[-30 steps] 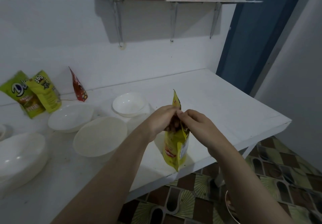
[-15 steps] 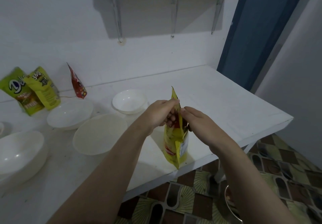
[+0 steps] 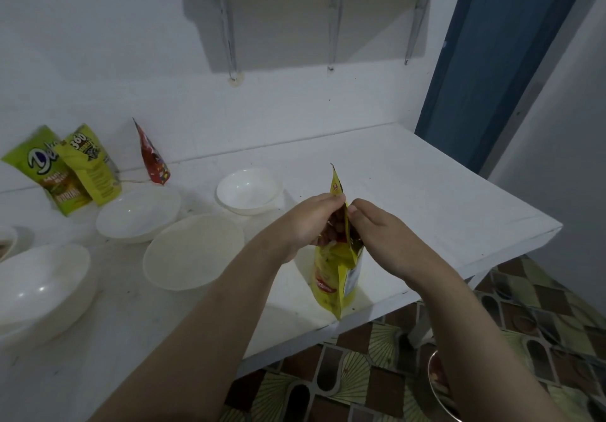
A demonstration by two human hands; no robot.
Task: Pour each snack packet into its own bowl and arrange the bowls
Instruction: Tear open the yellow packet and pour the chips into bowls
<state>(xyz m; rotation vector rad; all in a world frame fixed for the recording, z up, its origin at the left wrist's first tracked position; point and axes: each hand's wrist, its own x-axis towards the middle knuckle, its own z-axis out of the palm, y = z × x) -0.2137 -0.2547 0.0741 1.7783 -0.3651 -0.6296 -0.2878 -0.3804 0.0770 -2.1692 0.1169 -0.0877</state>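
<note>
**Yellow packet at the top seam, every bowl in full view bare**

Yellow and shiny, the snack packet [image 3: 336, 264] stands near the near edge of the white table [image 3: 426, 192]. It is thin crinkly foil, tall and flat, with one top corner poking up like a point. You have both hands on its top. Your left hand [image 3: 310, 221] pinches one side of the top with curled fingers and thumb. Your right hand [image 3: 377, 228] pinches the other side the same way. The two thumbs are almost touching. It looks like you are pulling the top apart, but you cannot tell yet if it is open.

Most of the job is left, as far as you can see. The small round bowl [image 3: 249, 190] far behind the packet is bare. The wide cream bowl [image 3: 193, 251] to the left of your arm is bare too. So is the smooth white bowl [image 3: 139, 213] farther left, and the big glossy bowl [image 3: 42, 285] at the near left. One more dish sits at the far left edge; it is cut off.

Three more packets lean on the wall, far left: two green packets [image 3: 65, 169] and a thin red packet [image 3: 152, 156]. They still need pouring, and after that the bowls need lining up.
</note>
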